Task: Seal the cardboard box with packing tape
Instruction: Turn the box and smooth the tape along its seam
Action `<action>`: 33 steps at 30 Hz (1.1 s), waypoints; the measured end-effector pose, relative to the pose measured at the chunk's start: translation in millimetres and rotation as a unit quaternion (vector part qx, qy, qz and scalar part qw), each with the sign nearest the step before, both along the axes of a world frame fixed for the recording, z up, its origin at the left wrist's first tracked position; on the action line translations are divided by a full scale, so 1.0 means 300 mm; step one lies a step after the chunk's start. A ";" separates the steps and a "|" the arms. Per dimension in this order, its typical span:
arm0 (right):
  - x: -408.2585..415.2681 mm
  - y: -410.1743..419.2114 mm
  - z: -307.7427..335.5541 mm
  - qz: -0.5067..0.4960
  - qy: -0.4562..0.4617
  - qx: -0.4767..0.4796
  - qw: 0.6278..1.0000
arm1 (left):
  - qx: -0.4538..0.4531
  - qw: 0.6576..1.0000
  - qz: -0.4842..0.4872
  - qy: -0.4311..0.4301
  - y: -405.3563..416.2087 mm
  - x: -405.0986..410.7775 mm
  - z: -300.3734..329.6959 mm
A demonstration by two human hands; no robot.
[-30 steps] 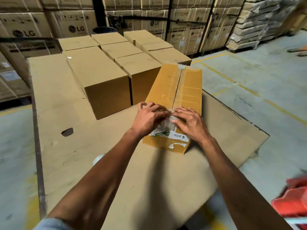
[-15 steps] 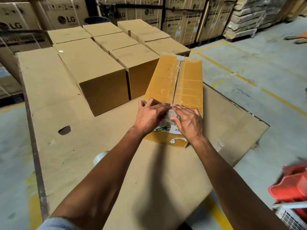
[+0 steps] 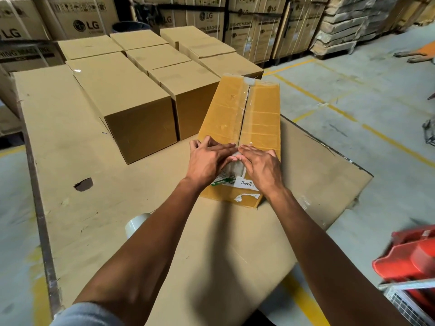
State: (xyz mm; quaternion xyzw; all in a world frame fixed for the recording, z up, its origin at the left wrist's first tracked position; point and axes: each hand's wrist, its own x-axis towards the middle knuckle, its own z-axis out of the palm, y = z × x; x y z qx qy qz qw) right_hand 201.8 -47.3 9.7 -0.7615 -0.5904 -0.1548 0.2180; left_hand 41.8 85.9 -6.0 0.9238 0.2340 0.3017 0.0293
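A long yellow-brown cardboard box (image 3: 256, 118) lies on the cardboard-covered table, its top flaps closed with clear tape along the centre seam. My left hand (image 3: 208, 161) and my right hand (image 3: 262, 167) lie flat, fingers together, on the box's near end either side of the seam, pressing on the tape there. Torn white and green labels (image 3: 237, 183) show on the box's near face below my hands. A roll of clear packing tape (image 3: 135, 224) stands on the table beside my left forearm, partly hidden by it.
Several plain brown boxes (image 3: 131, 109) stand in rows to the left and behind the taped box. The table surface (image 3: 70, 161) has a dark hole (image 3: 83, 184). Stacked LG cartons (image 3: 87, 22) line the back. A red object (image 3: 409, 255) sits at the lower right on the floor side.
My hands have slid a little farther along the box top, from the near edge toward the seam. The view has shifted slightly; the box stays in place.
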 end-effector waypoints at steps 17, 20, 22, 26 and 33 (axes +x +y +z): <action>-0.005 -0.009 -0.030 -0.009 -0.026 0.000 1.000 | 0.010 1.000 0.015 -0.009 -0.010 -0.007 -0.012; 0.007 -0.001 -0.047 -0.006 -0.036 0.004 0.999 | 0.027 0.999 0.015 -0.014 -0.006 0.000 -0.016; 0.027 -0.006 -0.055 0.005 -0.057 -0.008 0.998 | 0.034 0.999 0.006 -0.012 0.007 -0.001 -0.019; 0.026 -0.018 -0.079 -0.004 -0.079 -0.034 0.996 | 0.043 0.999 -0.007 0.015 0.007 -0.016 -0.056; 0.007 -0.023 -0.032 -0.010 -0.076 -0.071 0.995 | 0.058 0.997 -0.030 0.050 0.010 -0.020 -0.045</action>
